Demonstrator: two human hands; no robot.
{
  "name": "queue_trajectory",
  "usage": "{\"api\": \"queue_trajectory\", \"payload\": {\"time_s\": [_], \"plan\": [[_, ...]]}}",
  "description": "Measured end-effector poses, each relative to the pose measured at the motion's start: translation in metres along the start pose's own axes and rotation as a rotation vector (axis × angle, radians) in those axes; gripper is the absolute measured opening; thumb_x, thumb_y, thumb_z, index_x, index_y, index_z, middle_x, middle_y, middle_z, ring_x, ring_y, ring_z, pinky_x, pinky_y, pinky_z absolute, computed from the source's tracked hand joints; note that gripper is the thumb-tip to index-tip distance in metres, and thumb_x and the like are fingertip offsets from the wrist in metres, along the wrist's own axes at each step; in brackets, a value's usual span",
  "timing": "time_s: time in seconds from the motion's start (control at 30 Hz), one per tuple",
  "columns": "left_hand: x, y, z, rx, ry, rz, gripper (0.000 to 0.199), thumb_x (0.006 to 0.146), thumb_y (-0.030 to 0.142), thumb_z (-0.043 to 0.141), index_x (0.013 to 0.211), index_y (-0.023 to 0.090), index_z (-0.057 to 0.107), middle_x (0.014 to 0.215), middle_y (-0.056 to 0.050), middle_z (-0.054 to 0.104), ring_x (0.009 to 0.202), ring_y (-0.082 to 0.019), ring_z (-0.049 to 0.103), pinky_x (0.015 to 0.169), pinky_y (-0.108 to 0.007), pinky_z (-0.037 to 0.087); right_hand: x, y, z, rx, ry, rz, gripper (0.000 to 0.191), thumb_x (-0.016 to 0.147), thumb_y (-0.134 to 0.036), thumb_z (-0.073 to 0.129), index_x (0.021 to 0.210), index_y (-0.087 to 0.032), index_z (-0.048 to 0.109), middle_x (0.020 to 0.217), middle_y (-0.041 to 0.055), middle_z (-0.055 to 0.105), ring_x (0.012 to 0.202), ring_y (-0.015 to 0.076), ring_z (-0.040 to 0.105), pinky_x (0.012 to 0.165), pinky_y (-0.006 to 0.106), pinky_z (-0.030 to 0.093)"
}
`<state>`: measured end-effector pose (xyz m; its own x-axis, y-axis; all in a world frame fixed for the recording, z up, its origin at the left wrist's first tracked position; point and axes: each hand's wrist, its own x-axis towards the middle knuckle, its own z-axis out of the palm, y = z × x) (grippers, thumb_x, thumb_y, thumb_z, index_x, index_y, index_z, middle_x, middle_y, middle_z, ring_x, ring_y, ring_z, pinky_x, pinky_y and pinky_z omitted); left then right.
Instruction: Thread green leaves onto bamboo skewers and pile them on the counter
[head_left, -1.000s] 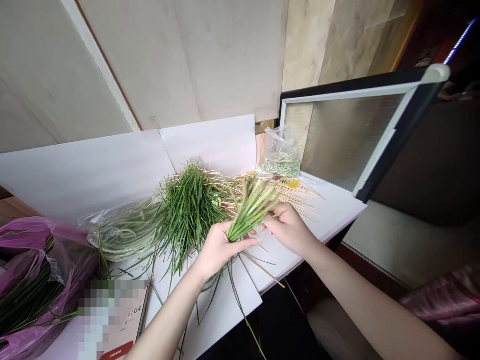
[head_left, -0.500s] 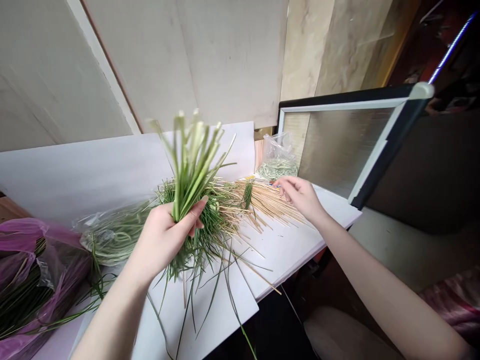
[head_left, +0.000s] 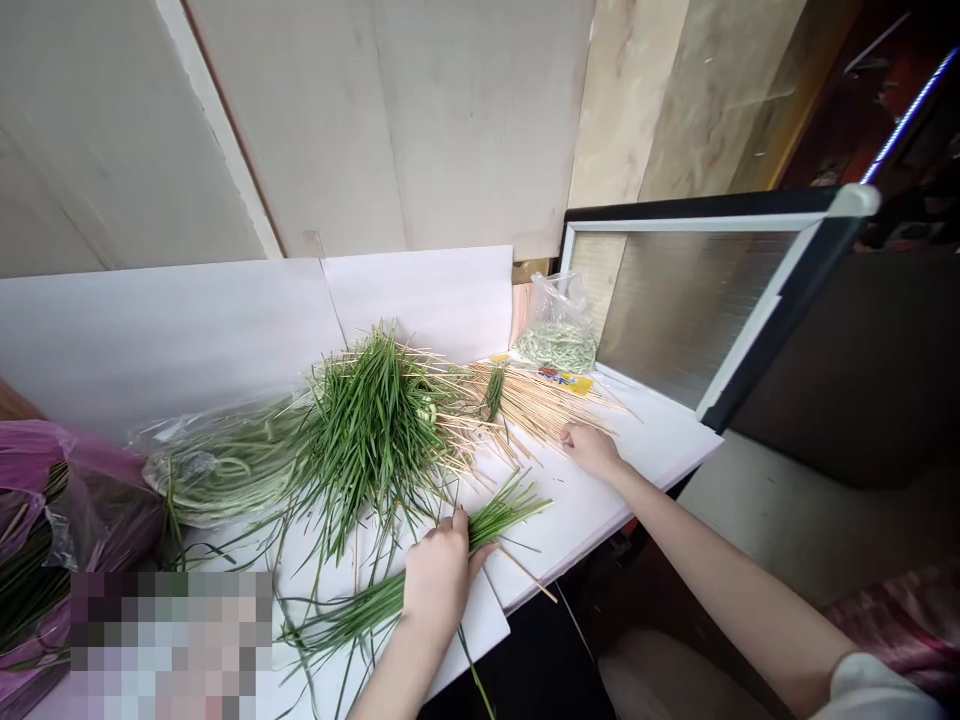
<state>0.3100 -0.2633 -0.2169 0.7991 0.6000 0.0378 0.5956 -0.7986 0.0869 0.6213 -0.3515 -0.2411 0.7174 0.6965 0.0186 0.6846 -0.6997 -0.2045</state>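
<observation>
My left hand (head_left: 437, 572) is wrapped round a bunch of garlic chives (head_left: 514, 510) low over the front of the white table. The pale cut ends point right, and the dark leaves trail left. Behind it lies a big heap of green chive leaves (head_left: 367, 420). My right hand (head_left: 592, 450) is closed at the near ends of a fan of thin bamboo skewers (head_left: 532, 400). What its fingers pinch, if anything, is hidden. A small tied green bundle (head_left: 494, 390) rests across the skewers.
A clear bag of pale green strands (head_left: 559, 345) stands at the back corner. Left of the heap is a clear bag of long stems (head_left: 232, 460), then a purple bag (head_left: 82, 465) of greens. A framed panel (head_left: 705, 300) borders the right. The lower left is pixelated.
My left hand has brought the chive bunch down and right, from upright to lying low over the table. My right hand has lowered towards the skewers' near ends, and its fingers have closed.
</observation>
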Motion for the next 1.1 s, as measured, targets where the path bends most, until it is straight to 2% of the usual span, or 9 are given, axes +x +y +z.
{"api": "queue_trajectory", "payload": {"time_s": [0.17, 0.27, 0.43, 0.57, 0.67, 0.73, 0.83, 1.0, 1.1], "plan": [[-0.005, 0.000, 0.023, 0.031, 0.177, 0.032, 0.035, 0.088, 0.042, 0.064, 0.107, 0.013, 0.063, 0.105, -0.014, 0.066, 0.103, -0.031, 0.062, 0.076, -0.039, 0.054, 0.010, 0.000, -0.004, -0.106, -0.097, -0.006, 0.024, 0.099, -0.031, 0.063, 0.117, -0.015, 0.064, 0.118, 0.0081, 0.065, 0.101, 0.0226, 0.065, 0.087, 0.043, 0.056], [-0.003, -0.006, 0.030, 0.073, 0.246, 0.050, 0.045, 0.087, 0.049, 0.064, 0.112, 0.011, 0.064, 0.105, -0.014, 0.064, 0.101, -0.033, 0.058, 0.083, -0.045, 0.051, 0.015, -0.004, -0.008, -0.164, -0.154, -0.008, 0.024, 0.099, -0.031, 0.063, 0.116, -0.015, 0.064, 0.116, 0.0077, 0.066, 0.098, 0.0217, 0.066, 0.085, 0.041, 0.057], [-0.001, -0.014, 0.032, 0.083, 0.321, 0.087, 0.063, 0.083, 0.061, 0.061, 0.119, 0.010, 0.063, 0.106, -0.016, 0.063, 0.098, -0.034, 0.054, 0.084, -0.049, 0.046, 0.012, -0.012, -0.019, -0.235, -0.163, -0.053, 0.024, 0.099, -0.032, 0.062, 0.115, -0.015, 0.064, 0.115, 0.0077, 0.066, 0.098, 0.0218, 0.066, 0.086, 0.042, 0.056], [0.004, -0.017, 0.022, -0.011, 0.306, 0.090, 0.051, 0.088, 0.058, 0.057, 0.113, 0.014, 0.065, 0.105, -0.013, 0.063, 0.099, -0.032, 0.052, 0.086, -0.047, 0.043, 0.001, -0.009, -0.033, -0.276, -0.128, -0.125, 0.023, 0.100, -0.035, 0.061, 0.108, -0.014, 0.066, 0.107, 0.0062, 0.067, 0.094, 0.0206, 0.066, 0.085, 0.041, 0.055], [0.014, -0.018, 0.009, -0.055, 0.309, 0.096, 0.031, 0.093, 0.039, 0.056, 0.114, 0.018, 0.064, 0.109, -0.011, 0.062, 0.102, -0.030, 0.051, 0.088, -0.045, 0.041, -0.010, -0.003, -0.043, -0.298, -0.095, -0.189, 0.023, 0.100, -0.035, 0.058, 0.097, -0.014, 0.066, 0.095, 0.0047, 0.068, 0.085, 0.0194, 0.066, 0.079, 0.037, 0.053], [0.023, -0.018, -0.001, -0.080, 0.313, 0.119, 0.026, 0.093, 0.028, 0.056, 0.116, 0.019, 0.063, 0.112, -0.011, 0.061, 0.105, -0.030, 0.050, 0.089, -0.043, 0.039, -0.019, 0.002, -0.049, -0.305, -0.070, -0.243, 0.022, 0.101, -0.027, 0.051, 0.088, -0.015, 0.065, 0.088, 0.0066, 0.069, 0.082, 0.0210, 0.066, 0.074, 0.033, 0.048], [0.036, -0.016, -0.009, -0.129, 0.307, 0.162, 0.026, 0.090, 0.023, 0.057, 0.115, 0.020, 0.064, 0.113, -0.010, 0.061, 0.107, -0.030, 0.049, 0.090, -0.043, 0.038, -0.039, 0.009, -0.054, -0.311, -0.060, -0.335, 0.025, 0.098, -0.020, 0.045, 0.079, -0.019, 0.060, 0.085, 0.0080, 0.071, 0.082, 0.0245, 0.068, 0.068, 0.030, 0.042], [0.051, -0.013, 0.001, -0.278, 0.235, 0.231, 0.021, 0.091, 0.022, 0.057, 0.105, 0.022, 0.072, 0.104, -0.011, 0.064, 0.105, -0.029, 0.051, 0.092, -0.044, 0.035, -0.091, 0.032, -0.049, -0.279, -0.028, -0.377, 0.038, 0.103, -0.030, 0.028, 0.076, -0.024, 0.054, 0.071, 0.0045, 0.067, 0.067, 0.0251, 0.066, 0.060, 0.029, 0.040], [0.054, -0.013, 0.015, -0.337, 0.166, 0.285, 0.016, 0.088, 0.029, 0.065, 0.099, 0.023, 0.075, 0.100, -0.010, 0.066, 0.106, -0.030, 0.051, 0.093, -0.043, 0.034, -0.124, 0.051, -0.037, 0.053, 0.023, -0.344, 0.041, 0.097, -0.048, 0.038, 0.067, -0.026, 0.055, 0.062, 0.0031, 0.063, 0.055, 0.0238, 0.060, 0.054, 0.028, 0.044]]}}
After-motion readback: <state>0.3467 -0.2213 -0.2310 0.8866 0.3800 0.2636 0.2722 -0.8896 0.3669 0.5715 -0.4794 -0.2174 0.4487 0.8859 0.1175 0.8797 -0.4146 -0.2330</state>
